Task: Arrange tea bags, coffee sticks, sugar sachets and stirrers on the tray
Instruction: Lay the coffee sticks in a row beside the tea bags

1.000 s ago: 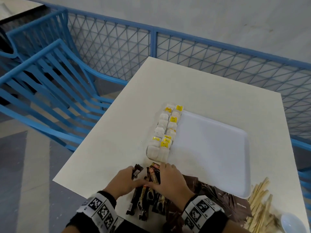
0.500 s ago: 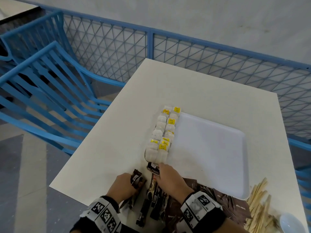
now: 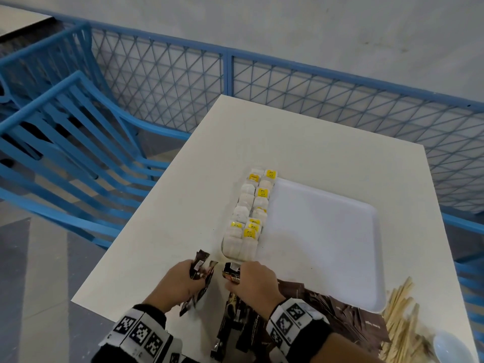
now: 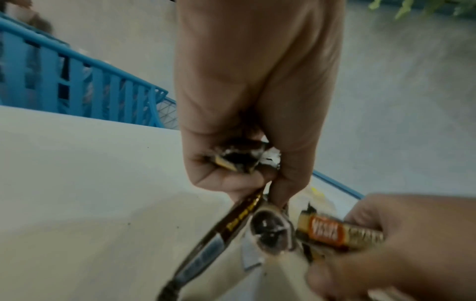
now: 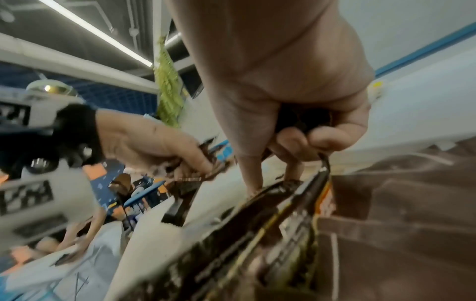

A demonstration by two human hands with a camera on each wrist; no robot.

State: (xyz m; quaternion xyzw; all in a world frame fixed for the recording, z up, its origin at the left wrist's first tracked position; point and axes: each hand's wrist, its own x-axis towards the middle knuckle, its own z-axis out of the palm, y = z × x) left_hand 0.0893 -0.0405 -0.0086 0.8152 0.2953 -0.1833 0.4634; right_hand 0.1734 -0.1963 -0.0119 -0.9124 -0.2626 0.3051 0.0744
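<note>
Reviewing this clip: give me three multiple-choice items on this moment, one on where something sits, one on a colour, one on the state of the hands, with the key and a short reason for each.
1. Where on the white tray do the tea bags lie?
A. along its left edge
B. in its middle
C. along its right edge

2. What colour are the tags on the tea bags?
A. red
B. yellow
C. green

3. What are the hands doing?
A. both lie flat and empty
B. only the left hand holds something
C. each grips coffee sticks

Key: A, the two rows of tea bags run down the tray's left edge. B, yellow squares show on several bags. C, the left hand grips coffee sticks, and the right hand grips another coffee stick.
</note>
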